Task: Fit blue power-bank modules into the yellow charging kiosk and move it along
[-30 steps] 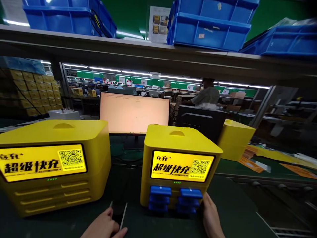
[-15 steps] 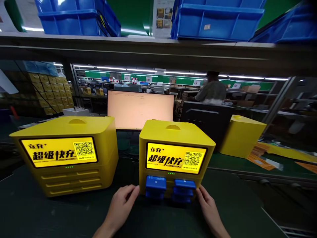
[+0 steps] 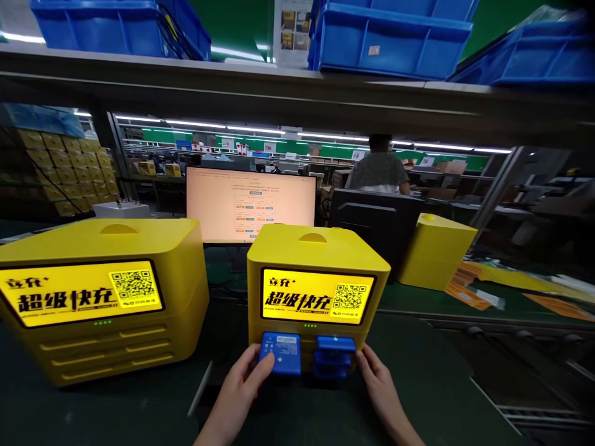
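Head view: the dark desk (image 3: 139,409) carries 2 yellow charging stations with lit screens. The larger yellow station (image 3: 102,297) stands on the left with its slots flush and nothing sticking out. The smaller yellow station (image 3: 316,291) stands in the middle, just in front of the monitor (image 3: 251,204), which now shows a form with small coloured fields where 0.5 s ago it was a plain pale page. A third yellow housing (image 3: 437,251) stands farther back on the right, turned away. Blue bins (image 3: 390,37) sit on the shelf above, and a person (image 3: 379,170) stands with their back turned beyond the monitor.

At the smaller station's front, the left hand (image 3: 244,387) has closed on the top-left blue power bank (image 3: 280,353), thumb on its upper face and fingers under it; the bank now sticks out farther than 0.5 s ago, tilted so its label side shows. 0.5 s ago this hand lay beside the station, touching no bank. The stack of blue power banks (image 3: 334,356) on the right column protrudes from its slots as before. The right hand (image 3: 379,387) rests with loosely curled fingers against the station's lower right corner, just beside that stack, gripping nothing, much as before.
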A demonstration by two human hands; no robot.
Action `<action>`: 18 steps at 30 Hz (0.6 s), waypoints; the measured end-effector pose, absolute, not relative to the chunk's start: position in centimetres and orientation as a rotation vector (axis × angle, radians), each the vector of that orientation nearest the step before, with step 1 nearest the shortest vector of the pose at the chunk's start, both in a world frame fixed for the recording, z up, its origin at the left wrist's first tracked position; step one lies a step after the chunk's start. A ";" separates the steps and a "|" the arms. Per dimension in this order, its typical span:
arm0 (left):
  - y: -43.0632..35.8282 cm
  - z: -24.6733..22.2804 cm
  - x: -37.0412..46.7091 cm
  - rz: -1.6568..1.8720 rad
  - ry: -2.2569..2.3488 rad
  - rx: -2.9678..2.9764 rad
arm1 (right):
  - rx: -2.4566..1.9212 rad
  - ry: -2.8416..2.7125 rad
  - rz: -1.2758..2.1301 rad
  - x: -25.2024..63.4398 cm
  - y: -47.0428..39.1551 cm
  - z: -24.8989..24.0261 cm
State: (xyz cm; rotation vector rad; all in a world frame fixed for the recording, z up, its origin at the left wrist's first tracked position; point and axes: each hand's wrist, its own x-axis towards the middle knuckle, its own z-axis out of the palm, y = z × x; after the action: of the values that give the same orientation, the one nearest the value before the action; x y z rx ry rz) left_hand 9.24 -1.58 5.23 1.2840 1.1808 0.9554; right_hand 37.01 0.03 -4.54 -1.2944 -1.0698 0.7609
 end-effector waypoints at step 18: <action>-1.6 4.3 9.6 0.980 1.081 1.111 | -1.310 -1.032 0.857 37.0 -0.4 -3.8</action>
State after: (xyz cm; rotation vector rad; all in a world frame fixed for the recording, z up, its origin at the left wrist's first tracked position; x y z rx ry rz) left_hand 9.55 -1.57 4.28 1.1105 1.0809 0.9803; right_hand 37.01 -0.42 -3.85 -1.3104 -1.0318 0.8566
